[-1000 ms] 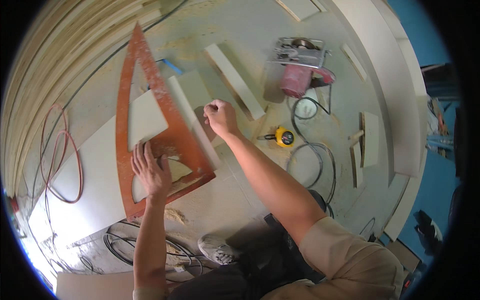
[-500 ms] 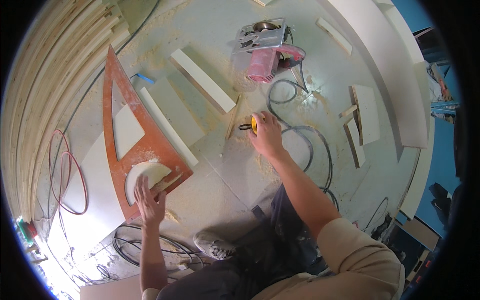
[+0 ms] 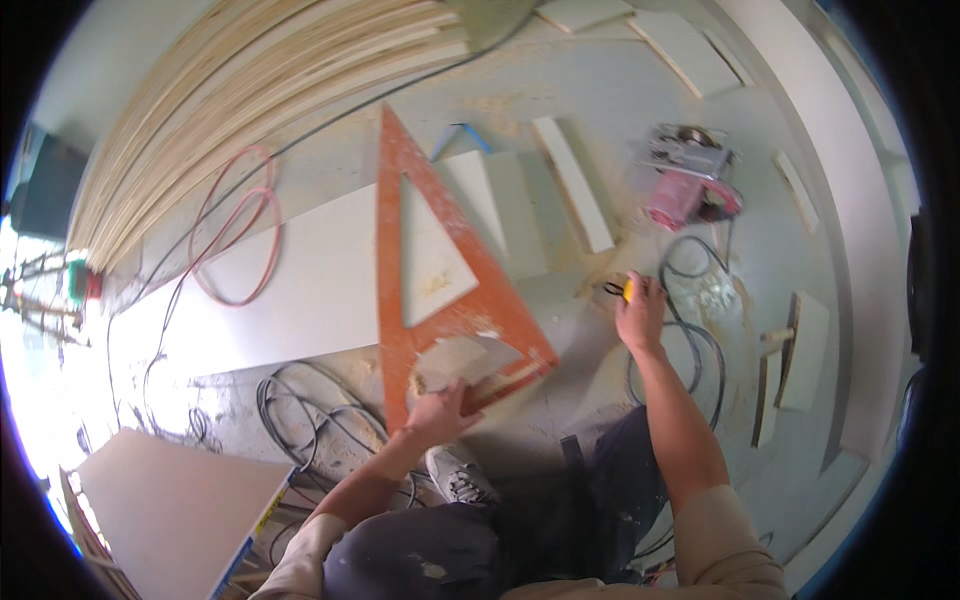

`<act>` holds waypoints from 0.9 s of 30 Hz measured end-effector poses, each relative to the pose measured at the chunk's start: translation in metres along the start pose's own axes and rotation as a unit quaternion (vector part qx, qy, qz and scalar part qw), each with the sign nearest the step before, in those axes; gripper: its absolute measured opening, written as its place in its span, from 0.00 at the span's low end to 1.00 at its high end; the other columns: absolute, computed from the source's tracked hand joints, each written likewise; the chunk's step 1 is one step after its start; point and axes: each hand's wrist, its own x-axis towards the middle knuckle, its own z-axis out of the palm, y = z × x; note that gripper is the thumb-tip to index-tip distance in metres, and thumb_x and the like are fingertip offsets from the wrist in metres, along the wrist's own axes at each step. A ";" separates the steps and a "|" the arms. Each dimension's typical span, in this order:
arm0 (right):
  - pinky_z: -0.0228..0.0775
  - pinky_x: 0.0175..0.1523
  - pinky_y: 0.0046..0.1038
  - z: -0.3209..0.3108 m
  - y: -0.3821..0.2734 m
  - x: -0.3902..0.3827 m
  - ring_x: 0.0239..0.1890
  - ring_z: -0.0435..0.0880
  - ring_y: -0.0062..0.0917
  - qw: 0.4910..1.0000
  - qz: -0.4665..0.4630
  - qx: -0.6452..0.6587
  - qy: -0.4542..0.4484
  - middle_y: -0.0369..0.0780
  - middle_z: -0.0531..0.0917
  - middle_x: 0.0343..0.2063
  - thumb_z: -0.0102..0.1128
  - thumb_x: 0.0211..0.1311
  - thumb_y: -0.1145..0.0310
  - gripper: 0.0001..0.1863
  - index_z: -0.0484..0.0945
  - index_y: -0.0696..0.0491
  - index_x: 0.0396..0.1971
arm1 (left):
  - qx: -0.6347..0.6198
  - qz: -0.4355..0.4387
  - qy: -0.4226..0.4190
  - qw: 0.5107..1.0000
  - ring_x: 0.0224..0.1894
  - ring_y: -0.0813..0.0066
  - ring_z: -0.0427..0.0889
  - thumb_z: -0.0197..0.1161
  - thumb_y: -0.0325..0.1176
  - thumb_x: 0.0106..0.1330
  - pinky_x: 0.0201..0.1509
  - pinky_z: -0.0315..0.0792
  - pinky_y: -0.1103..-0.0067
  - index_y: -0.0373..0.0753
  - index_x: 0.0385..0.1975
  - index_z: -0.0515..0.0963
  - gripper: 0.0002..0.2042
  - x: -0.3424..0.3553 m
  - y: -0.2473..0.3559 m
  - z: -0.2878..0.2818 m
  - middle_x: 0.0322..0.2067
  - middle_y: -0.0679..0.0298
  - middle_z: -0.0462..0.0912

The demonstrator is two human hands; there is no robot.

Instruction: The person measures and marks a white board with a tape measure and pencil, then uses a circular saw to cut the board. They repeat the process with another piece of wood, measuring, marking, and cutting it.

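My left hand (image 3: 443, 412) is closed at the near edge of a large orange triangle square (image 3: 510, 320), its fingers at the half-round cutout. Sawdust smears the square, which lies over a long white board (image 3: 300, 245); whether it rests flat or is slightly raised, I cannot tell. My right hand (image 3: 642, 315) is wrapped round a small yellow tape measure (image 3: 628, 290) with a black loop. Most of the tape measure's case is hidden by my fingers. Just beyond the square's right side lie a narrow white board strip (image 3: 475, 195) and a greyish panel (image 3: 520, 225).
A pink circular saw (image 3: 680, 195) lies upturned at the far right, its cable (image 3: 715, 345) coiled beside my right arm. Board offcuts (image 3: 575, 185) are scattered about. Stacked long boards (image 3: 250, 100) fill the far left. A red hose (image 3: 270, 250) and black cables (image 3: 310, 400) lie nearby.
The view has swung left. The square has shifted over the white strip beside it, and my left hand has gone from lying spread on it to gripping its edge. The tape measure stays in my right hand.
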 end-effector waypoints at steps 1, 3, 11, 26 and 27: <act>0.64 0.53 0.44 0.001 -0.005 -0.001 0.49 0.72 0.45 1.000 -0.001 0.015 -0.002 0.48 0.73 0.44 0.64 0.51 0.71 0.27 0.68 0.51 0.53 | 0.049 0.083 0.070 0.993 0.42 0.46 0.80 0.65 0.52 0.56 0.42 0.77 0.62 0.36 0.48 0.70 0.28 -0.010 -0.006 0.015 0.38 0.48 0.81; 0.63 0.53 0.45 0.004 0.001 -0.003 0.49 0.72 0.46 0.999 -0.015 0.036 0.014 0.48 0.74 0.45 0.63 0.51 0.72 0.27 0.68 0.51 0.53 | 0.009 0.042 0.037 0.998 0.37 0.48 0.82 0.64 0.54 0.56 0.41 0.77 0.63 0.36 0.47 0.70 0.29 -0.025 -0.002 0.021 0.34 0.50 0.82; 0.62 0.56 0.43 0.013 0.020 -0.009 0.52 0.71 0.47 0.999 -0.008 -0.038 -0.020 0.49 0.72 0.49 0.61 0.55 0.72 0.28 0.65 0.49 0.57 | -0.054 -0.183 0.140 0.971 0.34 0.51 0.82 0.67 0.50 0.54 0.36 0.76 0.63 0.39 0.39 0.72 0.22 -0.119 -0.021 0.010 0.31 0.53 0.81; 0.65 0.54 0.40 0.007 0.024 -0.004 0.50 0.73 0.43 0.997 -0.010 0.062 -0.037 0.49 0.73 0.48 0.60 0.58 0.67 0.26 0.65 0.51 0.56 | -0.071 -0.497 -0.047 0.864 0.42 0.50 0.82 0.61 0.56 0.55 0.47 0.74 0.64 0.32 0.42 0.79 0.29 -0.270 -0.103 -0.044 0.36 0.45 0.83; 0.65 0.54 0.39 0.006 0.027 -0.008 0.50 0.74 0.41 0.990 0.007 0.136 -0.028 0.49 0.74 0.47 0.60 0.58 0.66 0.25 0.66 0.52 0.55 | 0.030 -0.468 -0.021 0.883 0.44 0.52 0.81 0.61 0.57 0.55 0.48 0.74 0.65 0.33 0.41 0.79 0.29 -0.269 -0.100 -0.046 0.38 0.45 0.82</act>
